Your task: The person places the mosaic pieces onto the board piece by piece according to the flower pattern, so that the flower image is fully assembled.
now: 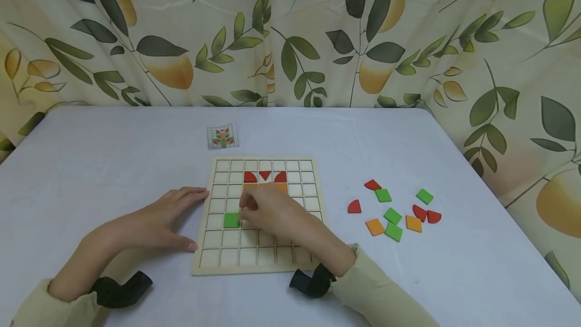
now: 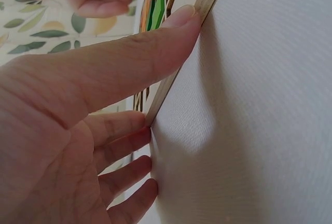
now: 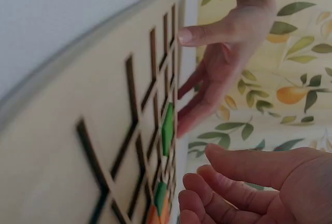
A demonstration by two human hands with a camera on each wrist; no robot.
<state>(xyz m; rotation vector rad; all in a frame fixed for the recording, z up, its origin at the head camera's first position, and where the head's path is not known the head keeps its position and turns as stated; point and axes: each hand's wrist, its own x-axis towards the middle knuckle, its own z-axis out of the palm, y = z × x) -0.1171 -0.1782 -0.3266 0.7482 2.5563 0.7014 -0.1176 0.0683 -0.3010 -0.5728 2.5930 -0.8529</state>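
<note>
My left hand (image 1: 152,221) steadies the left side of a wooden grid board (image 1: 245,269), its thumb and fingertips touching the edge. Over the middle of the board hovers my right hand (image 1: 272,213), fingers loosely bent. In the right wrist view nothing shows between its thumb and fingers. Just left of those fingertips a green square tile (image 1: 231,220) lies in a cell. Two red quarter-round tiles (image 1: 249,177) and a red triangle tile (image 1: 265,175) fill cells in an upper row. Orange tiles (image 1: 281,186) sit below them, partly hidden by the right hand.
Right of the board lie several loose tiles: green squares (image 1: 392,216), orange squares (image 1: 375,227) and red quarter-rounds (image 1: 354,207). A small pattern card (image 1: 223,136) lies behind the board on the white tablecloth (image 1: 113,160). A leaf-printed curtain (image 1: 308,34) hangs at the back.
</note>
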